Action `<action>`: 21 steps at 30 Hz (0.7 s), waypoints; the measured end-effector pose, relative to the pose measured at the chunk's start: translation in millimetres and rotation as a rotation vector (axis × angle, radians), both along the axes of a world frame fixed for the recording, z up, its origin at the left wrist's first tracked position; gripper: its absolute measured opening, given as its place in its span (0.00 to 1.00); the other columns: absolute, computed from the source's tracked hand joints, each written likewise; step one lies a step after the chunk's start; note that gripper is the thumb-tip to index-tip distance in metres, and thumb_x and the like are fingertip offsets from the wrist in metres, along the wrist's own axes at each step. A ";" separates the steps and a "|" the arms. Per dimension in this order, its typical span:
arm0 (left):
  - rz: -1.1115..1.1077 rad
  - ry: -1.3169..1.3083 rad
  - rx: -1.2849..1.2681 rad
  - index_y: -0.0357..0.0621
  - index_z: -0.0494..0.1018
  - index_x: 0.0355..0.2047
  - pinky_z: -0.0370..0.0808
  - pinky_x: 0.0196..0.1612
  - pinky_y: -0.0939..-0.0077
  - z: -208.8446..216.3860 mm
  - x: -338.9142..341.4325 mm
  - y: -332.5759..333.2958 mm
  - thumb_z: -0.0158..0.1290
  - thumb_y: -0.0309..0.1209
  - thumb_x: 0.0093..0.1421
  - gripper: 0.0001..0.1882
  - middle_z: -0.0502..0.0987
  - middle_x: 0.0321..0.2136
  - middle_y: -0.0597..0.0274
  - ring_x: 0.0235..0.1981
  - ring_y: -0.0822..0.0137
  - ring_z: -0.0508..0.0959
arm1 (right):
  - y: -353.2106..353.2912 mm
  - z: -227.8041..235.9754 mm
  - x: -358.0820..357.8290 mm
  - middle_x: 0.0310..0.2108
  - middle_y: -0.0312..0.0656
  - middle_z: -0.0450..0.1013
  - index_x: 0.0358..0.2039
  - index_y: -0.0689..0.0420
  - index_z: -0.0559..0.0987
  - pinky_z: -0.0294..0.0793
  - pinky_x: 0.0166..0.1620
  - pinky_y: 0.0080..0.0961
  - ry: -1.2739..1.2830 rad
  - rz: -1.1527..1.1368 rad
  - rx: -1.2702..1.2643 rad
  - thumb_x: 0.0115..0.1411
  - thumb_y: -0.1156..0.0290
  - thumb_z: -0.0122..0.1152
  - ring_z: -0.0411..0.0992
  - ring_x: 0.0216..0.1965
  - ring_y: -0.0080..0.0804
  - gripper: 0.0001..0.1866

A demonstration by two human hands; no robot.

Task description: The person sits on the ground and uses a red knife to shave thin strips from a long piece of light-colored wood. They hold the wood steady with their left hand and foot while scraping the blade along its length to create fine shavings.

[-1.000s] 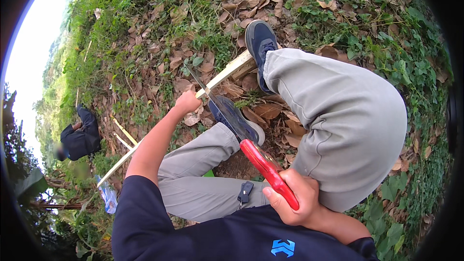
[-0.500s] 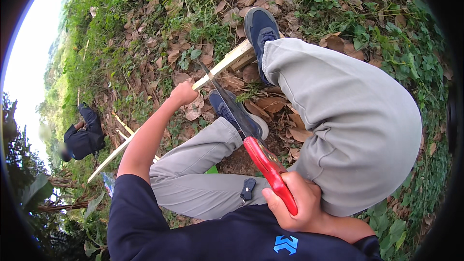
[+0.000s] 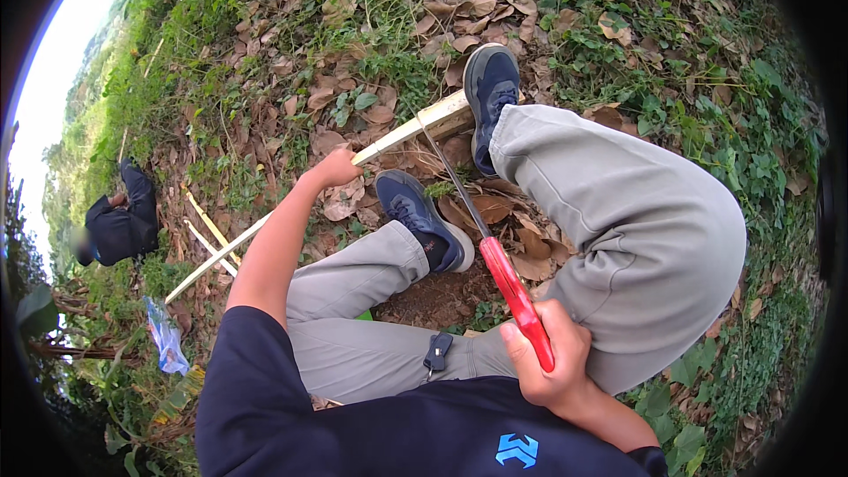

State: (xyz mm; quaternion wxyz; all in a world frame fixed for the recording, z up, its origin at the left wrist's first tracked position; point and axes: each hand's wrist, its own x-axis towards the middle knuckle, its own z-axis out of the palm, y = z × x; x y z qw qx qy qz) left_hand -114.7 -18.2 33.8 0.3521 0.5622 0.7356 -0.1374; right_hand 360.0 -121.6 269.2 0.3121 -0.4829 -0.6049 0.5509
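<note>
My left hand (image 3: 337, 168) is closed around a long, pale wooden strip (image 3: 389, 140). The strip runs behind my left forearm to the lower left, while its far part lies over a piece of wood (image 3: 458, 125) by my right shoe (image 3: 491, 93). In my right hand (image 3: 558, 355) is a handsaw (image 3: 516, 300), its red handle wrapped by my fingers. The dark blade reaches up and away to the strip, its tip end crossing it just short of that shoe. Whether the teeth are in the wood is too fine to tell.
Dry leaves and green plants cover the ground. My left shoe (image 3: 415, 208) stands beneath the strip. More pale strips (image 3: 210, 225) lie to the left, near a clear-blue plastic bag (image 3: 165, 337). Another person (image 3: 124, 223) in dark clothes is farther left. A black key fob (image 3: 437, 352) hangs at my waist.
The saw blade has shifted along the strip, away from my left hand and closer to my right shoe, and now appears more edge-on. My left hand keeps its hold.
</note>
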 end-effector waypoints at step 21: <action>-0.276 0.050 -0.108 0.46 0.82 0.46 0.78 0.49 0.55 1.3 -19.4 23.2 0.65 0.43 0.50 0.24 0.83 0.43 0.48 0.45 0.47 0.82 | 7.9 -0.6 -0.6 0.17 0.29 0.64 0.31 0.60 0.74 0.57 0.24 0.20 -0.061 -0.083 -0.012 0.62 0.73 0.64 0.59 0.19 0.14 0.08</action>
